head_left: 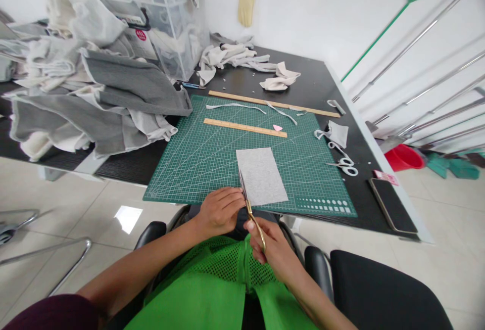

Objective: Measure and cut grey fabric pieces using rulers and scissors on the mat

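Observation:
A rectangle of light grey cloth (262,176) lies flat near the front edge of the green cutting mat (182,168). My right hand (270,243) is closed around the handles of gold-handled scissors (249,207), whose blades point away from me along the cloth's left edge. Close beside the blades, my left hand (223,212) is closed, fingers pressed together at the cloth's lower left side. Whatever it pinches, if anything, is hidden under the fingers.
Two wooden rulers (244,128), narrow cloth strips (235,105) and pink chalk (277,128) lie farther back. White-handled scissors (347,170) and a phone (392,204) are at right. Heaped grey cloth (132,85) and a clear plastic bin (178,27) stand at left.

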Available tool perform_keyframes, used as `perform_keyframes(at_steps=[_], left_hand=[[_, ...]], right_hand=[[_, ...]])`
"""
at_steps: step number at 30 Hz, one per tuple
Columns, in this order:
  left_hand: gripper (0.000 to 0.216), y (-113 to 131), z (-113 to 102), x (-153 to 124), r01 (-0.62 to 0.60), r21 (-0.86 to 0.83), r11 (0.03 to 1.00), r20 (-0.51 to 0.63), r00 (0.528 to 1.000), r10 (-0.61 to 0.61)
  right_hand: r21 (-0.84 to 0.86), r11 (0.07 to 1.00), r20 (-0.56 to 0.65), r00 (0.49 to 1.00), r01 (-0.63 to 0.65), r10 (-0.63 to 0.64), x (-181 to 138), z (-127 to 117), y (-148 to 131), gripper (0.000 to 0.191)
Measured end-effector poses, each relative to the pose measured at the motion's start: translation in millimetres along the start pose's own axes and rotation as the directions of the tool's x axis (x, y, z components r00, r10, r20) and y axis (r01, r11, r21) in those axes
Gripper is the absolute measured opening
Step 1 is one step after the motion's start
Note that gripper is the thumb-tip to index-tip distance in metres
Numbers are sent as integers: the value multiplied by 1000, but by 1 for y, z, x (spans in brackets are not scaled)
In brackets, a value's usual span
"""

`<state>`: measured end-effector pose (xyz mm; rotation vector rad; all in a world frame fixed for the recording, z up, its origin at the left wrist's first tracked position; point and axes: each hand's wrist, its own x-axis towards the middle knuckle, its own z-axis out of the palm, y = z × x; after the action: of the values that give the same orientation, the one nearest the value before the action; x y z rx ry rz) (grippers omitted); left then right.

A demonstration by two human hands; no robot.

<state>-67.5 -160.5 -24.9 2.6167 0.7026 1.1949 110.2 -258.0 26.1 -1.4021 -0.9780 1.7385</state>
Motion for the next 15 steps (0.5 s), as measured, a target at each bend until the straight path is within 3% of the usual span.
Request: perform_keyframes(at_steps=[8,12,15], left_hand=[[31,0,-1,1,12,-14,1000,0,1000,-12],[29,2,-1,1,26,-30,999,-5,1000,-26],[22,4,-2,4,126,-67,990,-56,990,-130]], right_hand=[[2,1000,-8,1000,-5,5,-1,2,0,45],[82,996,-28,999,-40,42,-1,2,-1,47],[174,983,-10,998,-61,64,-4,-1,1,46]])
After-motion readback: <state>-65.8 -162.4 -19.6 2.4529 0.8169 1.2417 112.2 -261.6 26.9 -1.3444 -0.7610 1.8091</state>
